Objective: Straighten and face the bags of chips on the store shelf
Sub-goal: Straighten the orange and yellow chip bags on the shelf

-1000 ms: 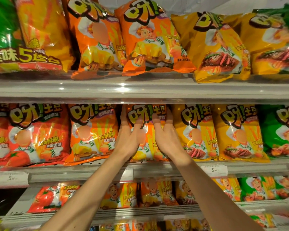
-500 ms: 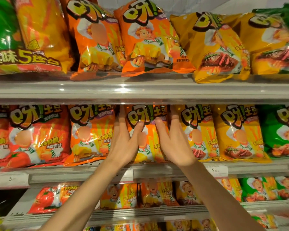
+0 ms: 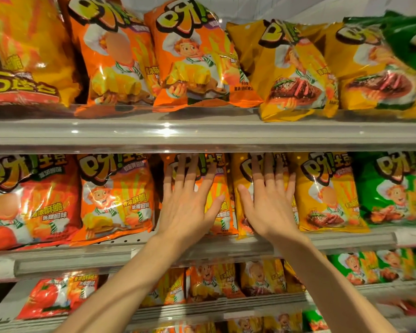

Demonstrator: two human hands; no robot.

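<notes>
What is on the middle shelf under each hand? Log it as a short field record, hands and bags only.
left hand: fingers straight, pressed flat on the orange bag
right hand: fingers straight, pressed flat on the yellow bag
bags under hands: upright, side by side, fronts facing out
neighbour to the left: second orange bag, upright
neighbour to the right: second yellow bag, then a green bag
shelf edge: below both wrists

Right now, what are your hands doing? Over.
Left hand flat on orange bag. Right hand flat on yellow bag. Nothing blocking.
</notes>
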